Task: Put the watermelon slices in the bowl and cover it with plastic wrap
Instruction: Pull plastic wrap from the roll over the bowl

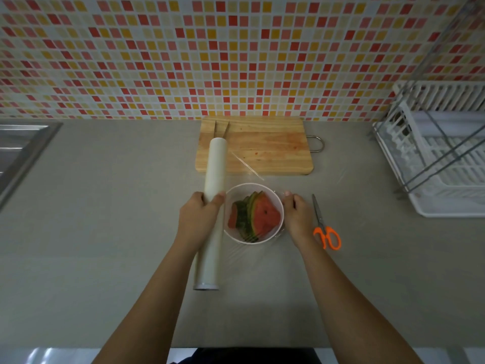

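A white bowl [278,203] stands on the grey counter and holds several watermelon slices [258,216] with red flesh and green rind. My left hand [198,218] grips a long white roll of plastic wrap [214,169] just left of the bowl. A clear sheet of film [265,241] stretches from the roll across the bowl's top. My right hand [296,218] pinches the film's edge at the bowl's right side.
A wooden cutting board [265,145] with a knife [221,128] lies behind the bowl. Orange-handled scissors [325,228] lie to the right of my right hand. A white dish rack [443,158] stands at the far right, a steel sink [18,148] at the far left.
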